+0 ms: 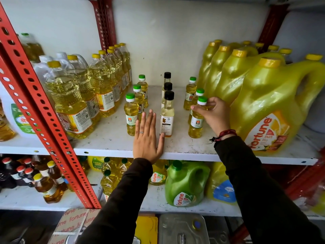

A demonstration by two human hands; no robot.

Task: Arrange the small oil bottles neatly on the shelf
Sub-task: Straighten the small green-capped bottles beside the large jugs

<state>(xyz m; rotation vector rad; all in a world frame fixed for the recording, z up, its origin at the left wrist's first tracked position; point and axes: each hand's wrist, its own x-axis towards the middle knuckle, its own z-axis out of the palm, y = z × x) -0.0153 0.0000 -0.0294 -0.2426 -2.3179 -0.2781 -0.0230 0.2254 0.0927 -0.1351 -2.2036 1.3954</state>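
Small oil bottles stand in three front-to-back rows on the white shelf (112,138). The left row (131,118) has three green-capped yellow bottles. In the middle row (167,117) are three black-capped bottles of pale oil. The right row holds three more green-capped bottles. My right hand (213,114) grips the neck of that row's front bottle (196,123), just under its cap. My left hand (147,138) lies flat and open on the shelf between the left and middle rows, its thumb touching the base of the front black-capped bottle.
Tall clear oil bottles (73,106) crowd the shelf's left side behind a red perforated upright (40,117). Big yellow jugs (269,110) fill the right side, close to my right hand. The lower shelf holds a green jug (184,185) and more bottles.
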